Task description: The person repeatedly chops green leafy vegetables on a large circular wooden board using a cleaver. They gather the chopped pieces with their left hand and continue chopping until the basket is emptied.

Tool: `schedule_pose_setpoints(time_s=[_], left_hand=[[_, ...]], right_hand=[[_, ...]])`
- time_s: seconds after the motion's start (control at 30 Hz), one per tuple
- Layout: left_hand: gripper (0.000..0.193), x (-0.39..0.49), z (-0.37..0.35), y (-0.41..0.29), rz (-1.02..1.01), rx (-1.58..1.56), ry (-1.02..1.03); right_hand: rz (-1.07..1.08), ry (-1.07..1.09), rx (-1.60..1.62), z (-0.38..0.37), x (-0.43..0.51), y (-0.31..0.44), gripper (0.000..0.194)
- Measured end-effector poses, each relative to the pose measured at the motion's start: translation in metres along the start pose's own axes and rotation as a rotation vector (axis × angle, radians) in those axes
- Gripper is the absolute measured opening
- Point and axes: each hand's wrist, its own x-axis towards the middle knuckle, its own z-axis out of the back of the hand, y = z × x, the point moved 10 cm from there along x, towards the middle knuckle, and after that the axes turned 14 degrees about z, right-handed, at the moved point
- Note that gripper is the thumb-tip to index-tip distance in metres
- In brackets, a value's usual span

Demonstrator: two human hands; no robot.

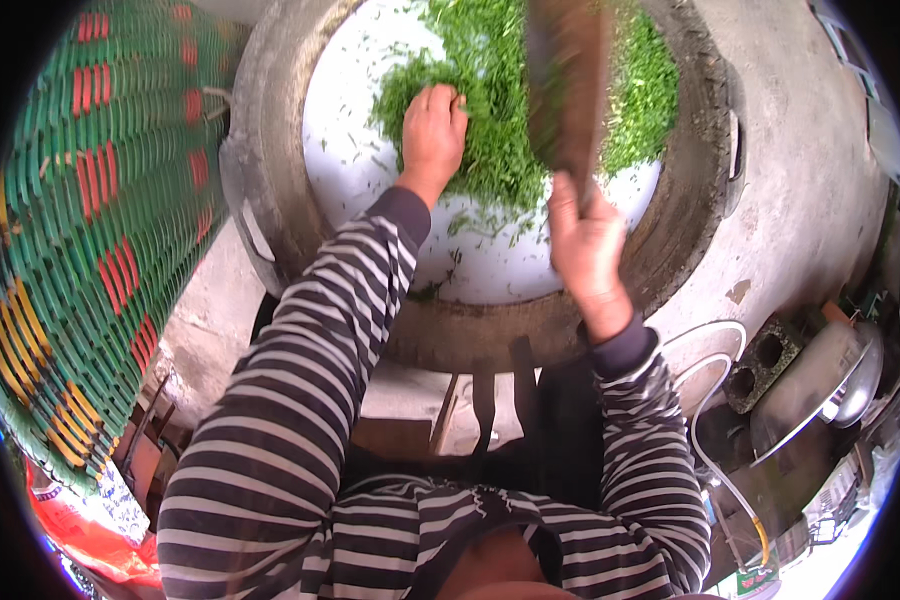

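Chopped leafy greens (495,142) lie heaped on a round white board (487,262), which sits inside a tyre-like dark ring (465,337). With curled fingers, my left hand (435,139) rests on the left part of the heap; whether greens are pinched in it is hard to tell. My right hand (589,240) grips a large, broad-bladed knife (570,90), blurred by motion, its blade pointing away from me over the right part of the greens. The knife's handle is mostly hidden in my fist. Small loose bits of greens are scattered over the board.
A woven green plastic basket (112,172) with red and yellow strips stands at the left. Below it lies a red plastic bag (90,532). At the lower right are a metal basin (810,390), a perforated block (765,360) and a pale hose (712,450).
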Motion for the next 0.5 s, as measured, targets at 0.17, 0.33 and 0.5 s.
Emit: schedule_pose_setpoints(time_s=[0.17, 0.33, 0.5], left_hand=[[0.009, -0.004, -0.001, 0.0, 0.007, -0.002, -0.07], [0.011, 0.007, -0.004, -0.005, -0.016, 0.076, 0.003], [0.014, -0.001, 0.021, -0.001, 0.096, -0.143, -0.017]], right_hand=[[-0.011, -0.029, 0.023, -0.021, -0.007, -0.029, 0.016], [0.002, 0.241, -0.214, -0.058, -0.019, -0.067, 0.017], [0.172, -0.103, 0.007, 0.009, 0.017, 0.047, 0.015]])
